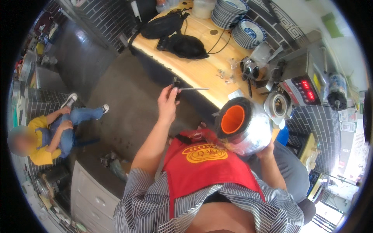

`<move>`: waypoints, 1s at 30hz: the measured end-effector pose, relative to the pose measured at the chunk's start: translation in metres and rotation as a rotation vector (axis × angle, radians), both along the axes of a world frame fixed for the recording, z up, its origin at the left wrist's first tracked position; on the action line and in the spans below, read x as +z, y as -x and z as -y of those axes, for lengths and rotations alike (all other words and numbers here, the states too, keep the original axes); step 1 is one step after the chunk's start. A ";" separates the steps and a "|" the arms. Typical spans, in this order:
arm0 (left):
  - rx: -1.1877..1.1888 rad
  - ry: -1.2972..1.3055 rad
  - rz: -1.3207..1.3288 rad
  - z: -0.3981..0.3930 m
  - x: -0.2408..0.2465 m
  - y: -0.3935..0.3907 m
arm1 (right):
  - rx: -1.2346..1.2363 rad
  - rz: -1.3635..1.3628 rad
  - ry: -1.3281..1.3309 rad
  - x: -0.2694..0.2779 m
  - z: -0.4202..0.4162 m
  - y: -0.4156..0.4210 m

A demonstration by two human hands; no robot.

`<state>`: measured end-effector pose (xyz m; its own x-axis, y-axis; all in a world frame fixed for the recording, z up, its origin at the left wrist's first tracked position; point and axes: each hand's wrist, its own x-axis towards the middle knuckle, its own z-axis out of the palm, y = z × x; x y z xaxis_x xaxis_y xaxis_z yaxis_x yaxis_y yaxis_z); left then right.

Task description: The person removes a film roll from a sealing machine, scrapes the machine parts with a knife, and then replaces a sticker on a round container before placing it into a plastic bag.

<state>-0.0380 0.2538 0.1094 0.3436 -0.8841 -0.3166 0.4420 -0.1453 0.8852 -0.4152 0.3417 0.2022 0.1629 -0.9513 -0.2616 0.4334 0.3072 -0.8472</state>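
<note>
In my left hand (168, 104) is a tool with a black crosswise handle and a thin metal shaft (194, 88), held over the floor just off the front edge of the wooden counter (186, 65). The shaft points right, towards the counter. My right hand (266, 150) supports a large roll of shiny clear film (256, 131) from its lower right side. An orange core (233, 119) within a black ring faces up and left on the roll. Part of the right hand's fingers is hidden behind the roll, which sits close against my red apron (204, 169).
Black bags (186, 46) and stacked patterned bowls (249, 33) occupy the counter. Small loose parts (224, 74) lie nearer its edge. A metal machine with a lit red display (304, 88) stands at right. A person (55, 134) sits at left, beyond a white drawer cabinet (93, 198).
</note>
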 end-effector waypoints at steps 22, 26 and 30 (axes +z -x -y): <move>0.058 -0.297 -0.210 0.147 -0.081 0.102 | -0.010 0.083 -0.107 -0.112 0.044 0.180; 0.088 -0.269 -0.178 0.142 -0.089 0.104 | 0.018 0.116 -0.131 -0.102 0.047 0.172; 0.149 -0.249 -0.253 0.144 -0.085 0.104 | 0.029 0.121 -0.142 -0.092 0.052 0.165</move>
